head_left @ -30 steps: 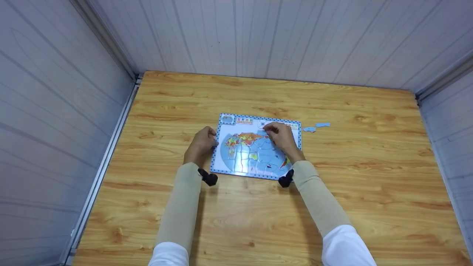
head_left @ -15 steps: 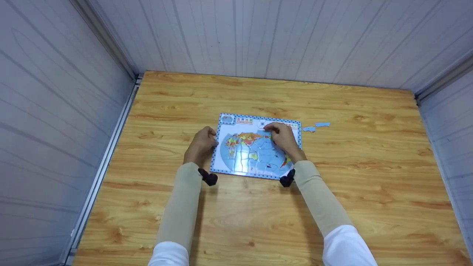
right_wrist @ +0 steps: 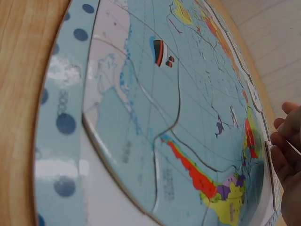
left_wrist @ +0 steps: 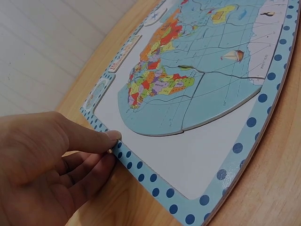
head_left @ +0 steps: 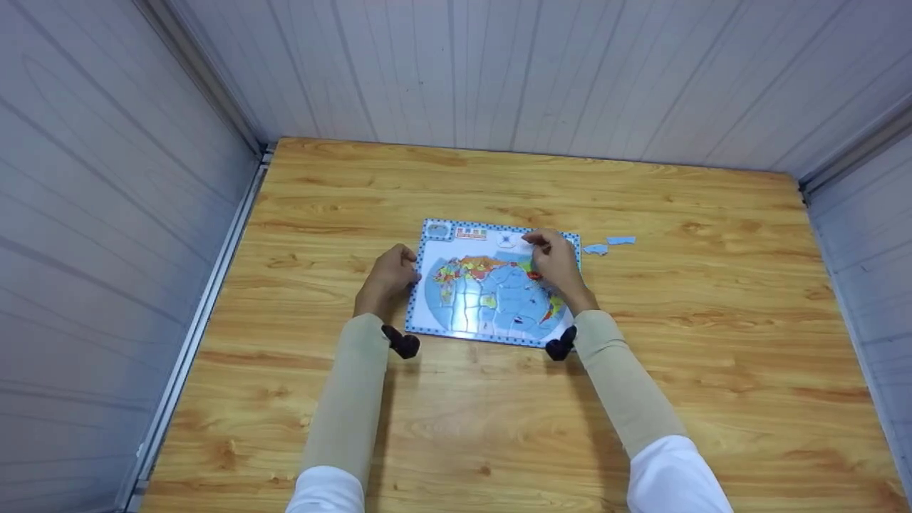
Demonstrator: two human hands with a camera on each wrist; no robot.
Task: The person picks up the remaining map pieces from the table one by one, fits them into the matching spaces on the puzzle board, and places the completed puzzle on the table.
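A world map jigsaw puzzle (head_left: 456, 313) with a dotted blue border lies flat in the head view. My left hand (head_left: 390, 276) pinches its left edge; in the left wrist view, the thumb (left_wrist: 110, 136) lies on the border and other fingers go beneath. Over the upper right of the map is my right hand (head_left: 559, 265), its fingers bent and slightly apart, with no piece visible between them. Only part of the right hand (right_wrist: 289, 160) shows at the edge of the right wrist view. Two loose blue puzzle pieces, one nearer (head_left: 596, 249) and one farther (head_left: 621, 240), lie right of the board.
The puzzle rests on a wood-grain table (head_left: 456, 427). Pale panelled walls stand behind the table (head_left: 456, 71) and along both sides. Dark camera mounts are worn on both wrists.
My right hand has shifted a little to the right and its fingers have parted, uncovering the compass drawing and more of the map. The left hand keeps its place on the edge.
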